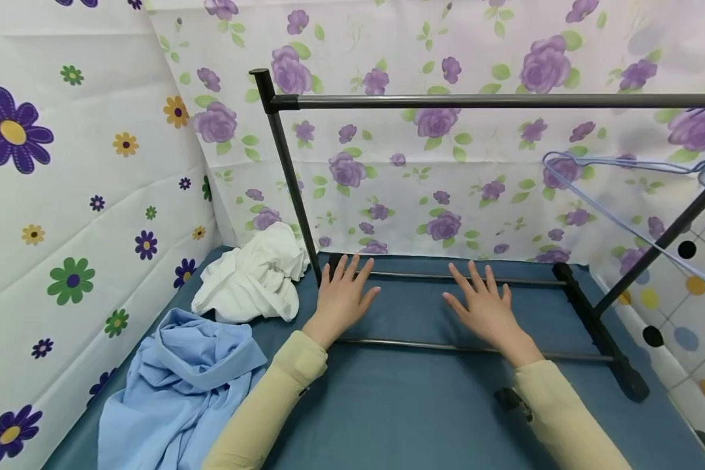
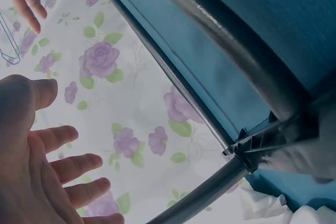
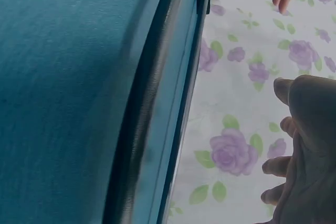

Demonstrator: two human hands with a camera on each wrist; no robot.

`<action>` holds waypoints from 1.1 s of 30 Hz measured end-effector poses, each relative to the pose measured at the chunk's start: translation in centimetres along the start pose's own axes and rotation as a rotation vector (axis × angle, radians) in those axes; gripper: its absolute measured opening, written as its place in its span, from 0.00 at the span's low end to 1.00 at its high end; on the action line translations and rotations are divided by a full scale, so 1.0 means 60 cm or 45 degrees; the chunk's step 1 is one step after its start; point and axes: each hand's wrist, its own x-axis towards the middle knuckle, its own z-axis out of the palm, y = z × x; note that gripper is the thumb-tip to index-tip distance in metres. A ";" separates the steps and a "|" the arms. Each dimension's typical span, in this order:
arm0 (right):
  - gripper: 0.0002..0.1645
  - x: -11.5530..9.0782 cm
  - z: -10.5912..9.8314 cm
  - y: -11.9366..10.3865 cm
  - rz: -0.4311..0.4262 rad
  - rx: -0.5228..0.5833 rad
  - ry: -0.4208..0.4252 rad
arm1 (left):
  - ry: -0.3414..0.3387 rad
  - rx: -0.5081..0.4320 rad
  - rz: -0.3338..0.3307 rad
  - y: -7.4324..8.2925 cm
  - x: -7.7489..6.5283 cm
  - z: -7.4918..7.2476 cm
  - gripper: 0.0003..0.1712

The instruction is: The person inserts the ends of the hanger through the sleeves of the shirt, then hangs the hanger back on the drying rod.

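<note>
Both hands are held out over the base of a dark metal clothes rack (image 1: 446,101), fingers spread and nothing in them. My left hand (image 1: 342,297) is nearest the rack's left upright, right of the clothes. My right hand (image 1: 486,307) hovers above the two lower rails, apart from the left. A crumpled white garment (image 1: 252,277) lies by the rack's left foot. In front of it lies a loosely heaped light blue garment (image 1: 182,385) with a collar-like band showing. A blue hanger (image 1: 623,219) hangs at the rack's right end, partly cut off by the frame edge.
The rack stands on a blue covered surface (image 1: 411,405), its right foot bar (image 1: 599,333) running front to back. Flowered sheets (image 1: 399,189) hang behind and at the left. A dotted sheet (image 1: 687,320) is on the right.
</note>
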 end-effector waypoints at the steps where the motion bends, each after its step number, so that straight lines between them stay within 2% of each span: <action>1: 0.46 -0.002 0.001 0.001 0.000 0.007 -0.004 | -0.006 -0.002 0.002 -0.001 -0.002 -0.001 0.38; 6: 0.46 -0.006 0.005 0.011 0.003 0.039 -0.038 | -0.019 -0.002 0.026 -0.004 -0.007 -0.010 0.37; 10: 0.45 -0.005 0.005 0.020 0.017 0.056 -0.060 | 0.044 -0.066 0.076 -0.015 -0.009 -0.030 0.35; 15: 0.45 0.008 0.003 0.012 -0.025 0.081 -0.041 | 0.152 -0.157 0.127 -0.040 -0.017 -0.070 0.32; 21: 0.44 0.024 -0.003 -0.014 -0.070 0.098 -0.021 | 0.187 -0.257 0.178 -0.062 -0.021 -0.127 0.24; 26: 0.44 0.029 -0.006 -0.034 -0.125 0.128 -0.008 | 0.170 -0.298 0.148 -0.081 -0.019 -0.174 0.21; 30: 0.44 0.030 -0.004 -0.050 -0.182 0.169 0.025 | 0.106 -0.249 0.121 -0.100 -0.020 -0.209 0.21; 33: 0.42 0.030 0.001 -0.066 -0.222 0.226 0.027 | 0.045 -0.205 0.086 -0.121 -0.031 -0.232 0.22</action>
